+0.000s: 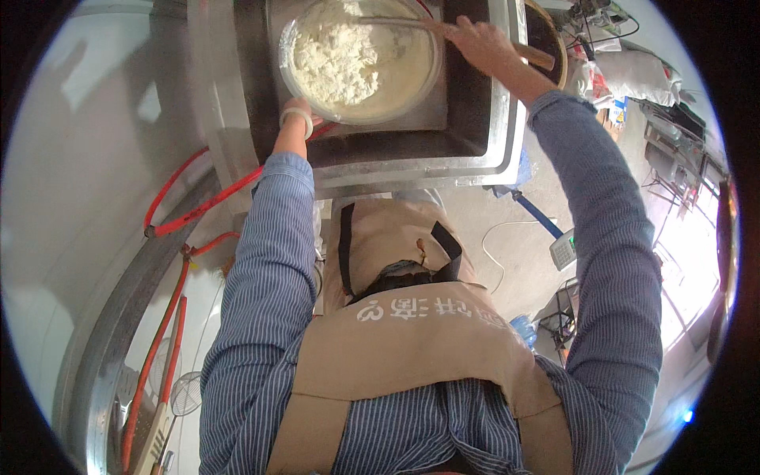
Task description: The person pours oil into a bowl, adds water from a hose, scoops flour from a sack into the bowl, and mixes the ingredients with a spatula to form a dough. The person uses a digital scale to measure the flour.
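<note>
A large round bowl (436,65) rests in a stainless steel sink (404,172). It contains a white, lumpy, dough-like mixture (338,65), heaped on the left, with a thinner pale coating on the right. My right hand (484,47) grips the wooden handle (537,57) of a long stirring tool. The tool's metal shaft (392,21) reaches over the bowl; its tip is hard to make out against the mixture. My left hand (301,107), below a pale bangle (297,116), holds the bowl at its near left side, with the fingers partly hidden.
A red hose (208,205) loops from the left into the sink, passing by my left forearm. Utensils, including a wire skimmer (186,393), hang at lower left. Right of the sink stand a round brown-rimmed container (561,41) and a scale display (563,249) on a blue post.
</note>
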Demonstrator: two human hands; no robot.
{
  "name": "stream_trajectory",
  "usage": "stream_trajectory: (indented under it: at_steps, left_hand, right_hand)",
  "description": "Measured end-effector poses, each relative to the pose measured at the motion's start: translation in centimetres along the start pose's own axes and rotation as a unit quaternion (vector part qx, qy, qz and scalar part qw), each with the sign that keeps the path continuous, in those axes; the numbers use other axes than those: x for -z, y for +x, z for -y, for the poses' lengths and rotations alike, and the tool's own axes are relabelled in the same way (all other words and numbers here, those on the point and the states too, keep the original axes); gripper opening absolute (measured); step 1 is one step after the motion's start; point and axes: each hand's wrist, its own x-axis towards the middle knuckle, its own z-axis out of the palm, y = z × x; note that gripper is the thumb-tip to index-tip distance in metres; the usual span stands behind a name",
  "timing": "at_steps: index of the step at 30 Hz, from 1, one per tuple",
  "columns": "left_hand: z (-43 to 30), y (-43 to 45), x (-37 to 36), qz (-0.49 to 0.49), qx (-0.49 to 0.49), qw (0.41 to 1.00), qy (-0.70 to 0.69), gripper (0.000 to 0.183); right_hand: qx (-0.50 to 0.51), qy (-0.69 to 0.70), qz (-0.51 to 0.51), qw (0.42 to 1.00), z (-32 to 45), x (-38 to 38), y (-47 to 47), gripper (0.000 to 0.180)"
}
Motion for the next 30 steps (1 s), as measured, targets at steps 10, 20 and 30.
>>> stream_trajectory:
  at_steps: [10, 20, 30]
  left_hand:
    - [-0.2, -2.2, -1.1, -0.038, 0.0, 0.997, -0.064, 0.04]
    - [-1.2, -2.9, -1.2, -0.013, 0.056, 0.994, -0.092, 0.047]
    - [-0.2, -0.4, -0.7, 0.005, 0.062, 0.996, -0.065, 0.052]
  right_hand:
    - [-0.132, 0.174, 0.3, 0.929, 1.9, 1.4, -9.8, 0.05]
    - [-0.388, 0.812, 0.403, 0.165, 14.9, 7.3, -10.1, 0.033]
    - [-0.237, 0.872, 0.269, -0.334, 19.8, 5.2, -4.6, 0.04]
